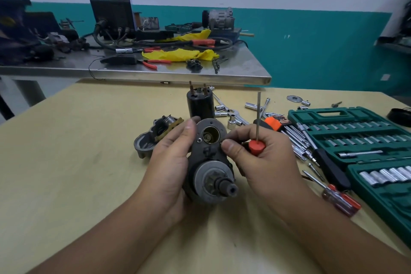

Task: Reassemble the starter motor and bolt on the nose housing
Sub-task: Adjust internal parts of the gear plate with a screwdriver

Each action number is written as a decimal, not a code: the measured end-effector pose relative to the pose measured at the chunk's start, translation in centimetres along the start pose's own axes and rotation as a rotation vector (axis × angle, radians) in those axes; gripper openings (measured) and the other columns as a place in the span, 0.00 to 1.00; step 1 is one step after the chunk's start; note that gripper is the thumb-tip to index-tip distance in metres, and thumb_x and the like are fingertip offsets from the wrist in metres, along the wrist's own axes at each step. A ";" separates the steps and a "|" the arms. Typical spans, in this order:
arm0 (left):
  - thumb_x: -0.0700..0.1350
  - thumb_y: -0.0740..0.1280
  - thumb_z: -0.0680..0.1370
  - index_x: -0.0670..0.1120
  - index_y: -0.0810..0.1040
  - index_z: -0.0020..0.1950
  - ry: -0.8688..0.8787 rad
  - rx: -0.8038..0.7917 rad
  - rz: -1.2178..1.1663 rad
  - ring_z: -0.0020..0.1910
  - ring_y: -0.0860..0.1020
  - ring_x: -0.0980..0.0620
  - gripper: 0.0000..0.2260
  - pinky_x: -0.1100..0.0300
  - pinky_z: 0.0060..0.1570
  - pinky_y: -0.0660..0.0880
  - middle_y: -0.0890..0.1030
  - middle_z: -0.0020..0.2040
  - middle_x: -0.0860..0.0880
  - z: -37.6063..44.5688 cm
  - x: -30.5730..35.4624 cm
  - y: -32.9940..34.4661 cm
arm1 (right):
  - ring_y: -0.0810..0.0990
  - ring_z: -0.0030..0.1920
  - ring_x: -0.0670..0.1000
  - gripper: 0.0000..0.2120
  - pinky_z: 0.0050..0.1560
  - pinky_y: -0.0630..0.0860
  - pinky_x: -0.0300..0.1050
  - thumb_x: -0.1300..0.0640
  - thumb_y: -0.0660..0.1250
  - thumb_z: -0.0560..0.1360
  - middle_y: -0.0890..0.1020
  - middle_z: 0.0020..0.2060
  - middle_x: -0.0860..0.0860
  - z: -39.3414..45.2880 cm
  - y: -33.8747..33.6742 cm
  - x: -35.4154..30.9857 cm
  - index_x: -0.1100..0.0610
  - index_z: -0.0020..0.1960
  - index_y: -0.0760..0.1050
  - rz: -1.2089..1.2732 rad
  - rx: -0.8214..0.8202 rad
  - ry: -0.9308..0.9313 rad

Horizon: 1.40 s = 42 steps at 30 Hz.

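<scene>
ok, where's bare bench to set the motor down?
Free: the wooden bench left of the nose housing, and the near strip between the forearms. Crowded: right side, with loose sockets, hex keys, screwdrivers and the green socket case.

You've got the dark starter motor (208, 162) gripped in your left hand (171, 158), pinion shaft pointing at you, open bore facing up. The grey nose housing (148, 140) lies just behind that hand, open side up.
</scene>
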<state>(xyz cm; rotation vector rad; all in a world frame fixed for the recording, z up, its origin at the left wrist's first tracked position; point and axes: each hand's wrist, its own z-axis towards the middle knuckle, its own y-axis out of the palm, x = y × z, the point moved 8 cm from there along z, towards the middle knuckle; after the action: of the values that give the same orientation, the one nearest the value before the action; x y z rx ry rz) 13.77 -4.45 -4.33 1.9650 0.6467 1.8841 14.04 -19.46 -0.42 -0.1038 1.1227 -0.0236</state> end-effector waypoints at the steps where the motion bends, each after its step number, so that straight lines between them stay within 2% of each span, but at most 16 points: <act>1: 0.51 0.68 0.78 0.47 0.84 0.62 0.010 0.006 0.002 0.51 0.86 0.39 0.16 0.47 0.44 0.85 0.87 0.54 0.40 0.0 0.0 0.0 | 0.79 0.30 0.38 0.12 0.35 0.73 0.29 0.67 0.75 0.74 0.83 0.30 0.41 0.0 0.0 0.0 0.51 0.42 0.83 -0.009 0.003 0.000; 4: 0.51 0.69 0.75 0.47 0.85 0.59 0.040 0.011 0.017 0.48 0.87 0.42 0.16 0.49 0.42 0.85 0.87 0.52 0.40 0.0 0.1 0.0 | 0.80 0.32 0.39 0.11 0.37 0.74 0.31 0.67 0.76 0.74 0.84 0.32 0.41 -0.1 -0.1 -0.2 0.51 0.42 0.83 -0.050 0.020 -0.003; 9: 0.52 0.70 0.73 0.47 0.84 0.61 0.082 0.021 0.039 0.51 0.87 0.40 0.19 0.42 0.52 0.84 0.87 0.53 0.40 -0.1 0.6 0.0 | 0.76 0.27 0.40 0.13 0.31 0.71 0.30 0.65 0.77 0.73 0.82 0.29 0.44 -0.2 -0.2 0.0 0.49 0.37 0.82 -0.004 0.075 0.044; 12: 0.53 0.71 0.72 0.47 0.84 0.60 0.094 0.029 0.043 0.52 0.86 0.39 0.19 0.41 0.54 0.83 0.87 0.53 0.41 -0.1 0.7 0.0 | 0.76 0.27 0.43 0.14 0.29 0.72 0.34 0.62 0.77 0.73 0.82 0.33 0.48 -0.4 -0.1 0.4 0.44 0.41 0.80 0.023 0.077 0.102; 15: 0.53 0.74 0.71 0.47 0.86 0.58 0.080 0.015 0.049 0.50 0.87 0.39 0.18 0.43 0.49 0.84 0.87 0.52 0.40 0.0 0.3 0.0 | 0.77 0.25 0.44 0.13 0.25 0.72 0.38 0.62 0.76 0.75 0.82 0.32 0.49 -0.5 0.1 1.1 0.45 0.41 0.79 0.076 0.064 0.188; 19: 0.42 0.75 0.70 0.46 0.84 0.62 0.040 0.018 0.049 0.46 0.87 0.41 0.19 0.51 0.39 0.83 0.87 0.52 0.39 0.4 -0.4 -0.5 | 0.73 0.23 0.48 0.09 0.24 0.72 0.42 0.61 0.75 0.76 0.79 0.28 0.50 -0.5 0.5 2.3 0.52 0.40 0.77 0.106 0.027 0.279; 25: 0.39 0.72 0.76 0.45 0.85 0.59 -0.005 0.043 0.022 0.43 0.87 0.42 0.12 0.52 0.36 0.82 0.87 0.51 0.39 0.4 -0.6 -0.6 | 0.74 0.26 0.50 0.08 0.23 0.72 0.41 0.59 0.75 0.76 0.80 0.30 0.51 -0.6 0.4 2.5 0.53 0.41 0.78 0.090 0.031 0.291; 28: 0.40 0.71 0.77 0.45 0.85 0.59 -0.048 0.032 0.010 0.45 0.86 0.40 0.11 0.49 0.41 0.83 0.87 0.53 0.38 0.3 -1.0 -0.4 | 0.75 0.25 0.49 0.08 0.23 0.71 0.41 0.57 0.76 0.75 0.82 0.32 0.55 -0.6 0.3 2.7 0.52 0.40 0.78 0.091 0.050 0.308; 30: 0.40 0.70 0.78 0.44 0.84 0.59 -0.070 0.027 -0.008 0.51 0.85 0.36 0.11 0.43 0.50 0.83 0.86 0.54 0.37 0.3 -1.1 -0.3 | 0.75 0.24 0.48 0.08 0.24 0.71 0.41 0.55 0.77 0.75 0.83 0.34 0.58 -0.6 0.3 2.8 0.52 0.41 0.78 0.102 0.047 0.313; 32: 0.41 0.70 0.78 0.44 0.84 0.60 -0.103 0.015 -0.041 0.57 0.83 0.32 0.11 0.35 0.60 0.78 0.85 0.56 0.35 0.2 -1.4 -0.1 | 0.73 0.23 0.49 0.08 0.25 0.70 0.41 0.54 0.76 0.76 0.82 0.33 0.57 -0.6 0.4 2.8 0.53 0.41 0.79 0.153 0.037 0.330; 33: 0.41 0.69 0.78 0.43 0.84 0.60 -0.119 0.013 -0.051 0.57 0.83 0.32 0.11 0.34 0.61 0.77 0.84 0.57 0.34 0.1 -1.5 0.0 | 0.72 0.23 0.50 0.08 0.25 0.69 0.42 0.52 0.75 0.76 0.82 0.33 0.55 -0.4 0.4 2.7 0.54 0.41 0.80 0.189 0.034 0.341; 35: 0.42 0.70 0.78 0.44 0.85 0.56 -0.140 0.012 -0.056 0.49 0.84 0.36 0.09 0.41 0.53 0.81 0.86 0.54 0.36 0.1 -1.5 -0.2 | 0.71 0.24 0.51 0.10 0.25 0.68 0.43 0.50 0.72 0.74 0.82 0.34 0.54 0.2 0.0 2.3 0.57 0.43 0.81 0.273 0.050 0.374; 37: 0.42 0.71 0.78 0.46 0.85 0.53 -0.157 0.027 -0.074 0.40 0.84 0.41 0.06 0.47 0.45 0.82 0.86 0.47 0.41 0.1 -1.4 -0.5 | 0.73 0.27 0.52 0.13 0.26 0.69 0.45 0.54 0.68 0.69 0.81 0.36 0.55 0.9 -0.9 1.7 0.61 0.49 0.81 0.303 0.049 0.400; 38: 0.43 0.71 0.78 0.46 0.85 0.53 -0.166 0.035 -0.086 0.38 0.84 0.43 0.06 0.48 0.43 0.81 0.86 0.45 0.42 0.1 -1.4 -0.6 | 0.74 0.29 0.51 0.13 0.27 0.71 0.46 0.56 0.67 0.69 0.81 0.36 0.55 1.2 -1.5 1.2 0.60 0.51 0.82 0.255 0.021 0.394; 40: 0.43 0.71 0.78 0.46 0.85 0.55 -0.169 0.048 -0.096 0.37 0.83 0.44 0.07 0.49 0.43 0.81 0.86 0.44 0.42 0.2 -1.2 -0.7 | 0.76 0.31 0.50 0.11 0.29 0.73 0.45 0.61 0.67 0.76 0.82 0.37 0.53 1.6 -2.2 -0.3 0.53 0.57 0.82 0.037 -0.097 0.315; 42: 0.44 0.72 0.77 0.46 0.85 0.55 -0.157 0.066 -0.101 0.38 0.84 0.44 0.08 0.48 0.44 0.81 0.86 0.45 0.42 0.2 -1.0 -0.9 | 0.78 0.31 0.45 0.15 0.29 0.74 0.40 0.58 0.65 0.82 0.83 0.38 0.49 1.5 -2.5 -1.6 0.44 0.65 0.77 -0.280 -0.229 0.153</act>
<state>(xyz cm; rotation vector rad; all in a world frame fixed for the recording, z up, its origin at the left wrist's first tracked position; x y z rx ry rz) 13.89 -4.23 -5.71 2.0556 0.7549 1.6503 14.82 -21.74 1.94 -0.4702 1.2542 -0.1547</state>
